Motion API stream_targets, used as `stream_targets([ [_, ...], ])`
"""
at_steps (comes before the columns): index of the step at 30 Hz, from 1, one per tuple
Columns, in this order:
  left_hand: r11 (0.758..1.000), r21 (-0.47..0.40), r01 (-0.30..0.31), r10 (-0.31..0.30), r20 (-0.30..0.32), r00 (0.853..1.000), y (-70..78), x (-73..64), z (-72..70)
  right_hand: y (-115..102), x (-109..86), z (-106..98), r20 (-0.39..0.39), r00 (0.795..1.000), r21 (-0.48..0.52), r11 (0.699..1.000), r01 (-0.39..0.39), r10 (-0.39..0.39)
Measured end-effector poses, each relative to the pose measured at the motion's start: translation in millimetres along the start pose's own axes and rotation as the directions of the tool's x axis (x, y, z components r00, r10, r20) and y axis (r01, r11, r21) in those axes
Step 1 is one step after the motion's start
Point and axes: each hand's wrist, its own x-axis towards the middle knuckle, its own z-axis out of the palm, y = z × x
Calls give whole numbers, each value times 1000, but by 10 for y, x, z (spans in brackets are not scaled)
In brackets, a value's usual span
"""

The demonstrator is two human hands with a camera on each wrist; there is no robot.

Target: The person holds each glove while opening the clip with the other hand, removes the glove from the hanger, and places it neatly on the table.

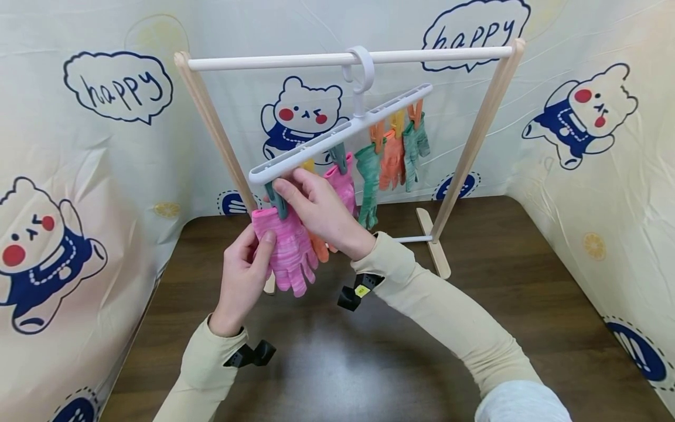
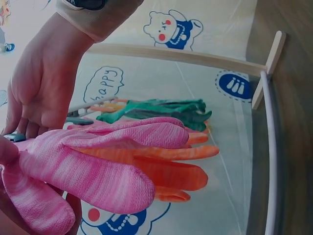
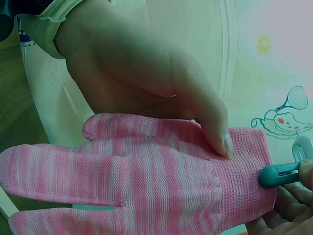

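Note:
A pink striped knit glove (image 1: 285, 252) hangs fingers-down below the near left end of a white hanger (image 1: 337, 136). My left hand (image 1: 244, 272) pinches its cuff at the left edge, thumb on the front. My right hand (image 1: 327, 214) pinches a grey-green clothespin (image 1: 278, 202) under the hanger's end, thumb at its upper part. The lower end of the clothespin (image 3: 279, 175) overlaps the glove's cuff in the right wrist view. Close behind, an orange glove (image 2: 171, 174) hangs, partly hidden by the pink glove (image 2: 107, 181) in the left wrist view.
The hanger's hook (image 1: 364, 69) sits over the white rod (image 1: 274, 61) of a wooden stand (image 1: 471, 146). Another pink glove (image 1: 344, 184), green gloves (image 1: 368, 181) and an orange glove (image 1: 392, 161) hang from clothespins further along. The stand rests on a dark wooden table (image 1: 337, 363).

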Motion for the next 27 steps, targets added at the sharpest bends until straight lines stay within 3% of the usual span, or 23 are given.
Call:
stream_targets([
  [17, 1000, 15, 9, -9, 6, 1000, -58, -58, -22, 42, 21, -5, -21, 1000, -81, 996, -22, 21],
  [27, 1000, 2, 6, -6, 6, 1000, -41, -93, -37, 59, 34, -4, -17, 1000, -59, 998, -7, 6],
])
